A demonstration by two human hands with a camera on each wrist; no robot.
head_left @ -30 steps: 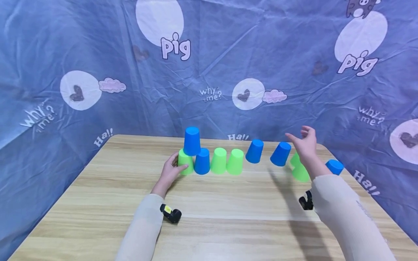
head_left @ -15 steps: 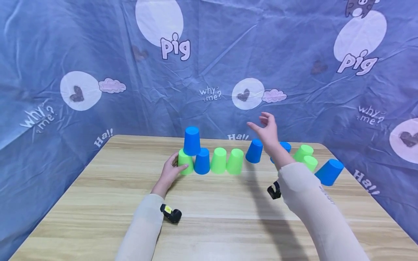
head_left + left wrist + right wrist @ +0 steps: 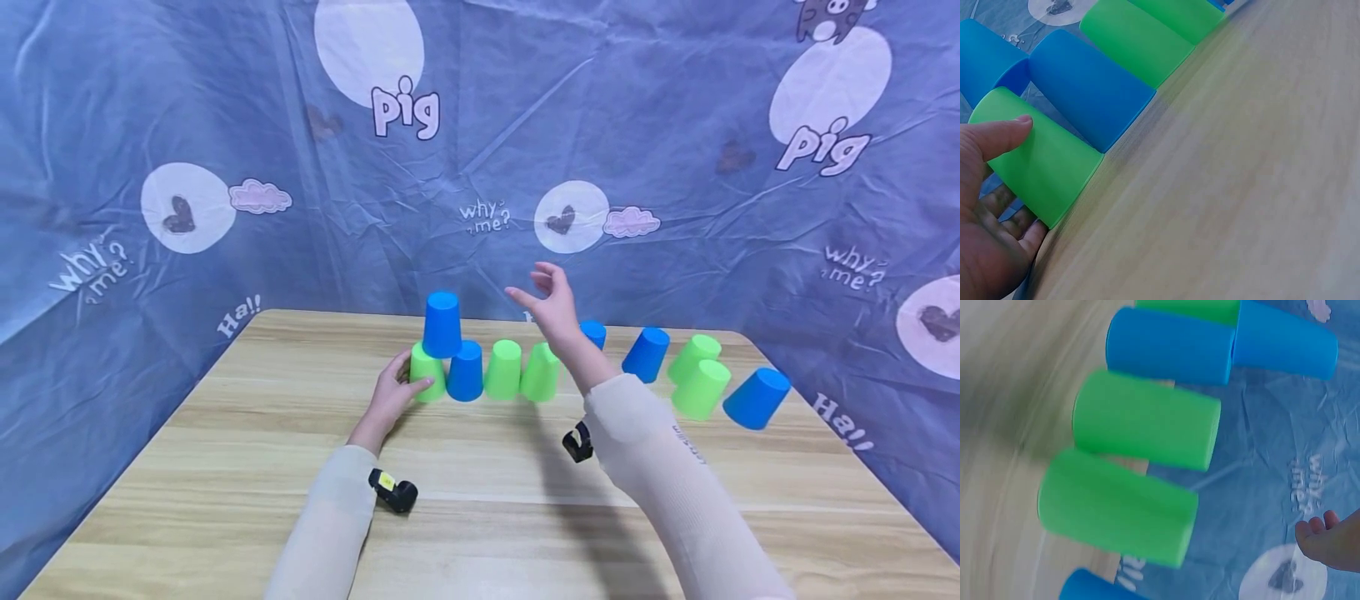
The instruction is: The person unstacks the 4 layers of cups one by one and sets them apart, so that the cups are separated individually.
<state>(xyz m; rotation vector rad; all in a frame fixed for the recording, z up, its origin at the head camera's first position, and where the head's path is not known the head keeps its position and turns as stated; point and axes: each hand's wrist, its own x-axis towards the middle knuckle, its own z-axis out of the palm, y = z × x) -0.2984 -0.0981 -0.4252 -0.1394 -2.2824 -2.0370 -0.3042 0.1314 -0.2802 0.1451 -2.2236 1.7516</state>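
Observation:
Four upside-down cups stand in a row: a green cup (image 3: 427, 375) at the left end, a blue cup (image 3: 465, 372), then two green ones (image 3: 502, 371). Another blue cup (image 3: 442, 325) rests across the tops of the first two. My left hand (image 3: 390, 396) is curled round the left green cup, and in the left wrist view the thumb of that hand (image 3: 991, 206) lies on the cup (image 3: 1041, 156). Raised above the right end of the row, my right hand (image 3: 553, 312) holds nothing, its fingers and thumb spread apart.
On the right of the wooden table (image 3: 480, 483) stand more upside-down cups: a blue one (image 3: 594, 332) partly behind my right arm, another blue (image 3: 646, 355), two green (image 3: 701, 390) and a blue (image 3: 757, 399) farthest right. A patterned blue cloth (image 3: 480, 150) hangs behind.
My right hand has moved left from above the right-hand cups to near the row, uncovering the green and blue cups there. My left hand and the cups have stayed in place.

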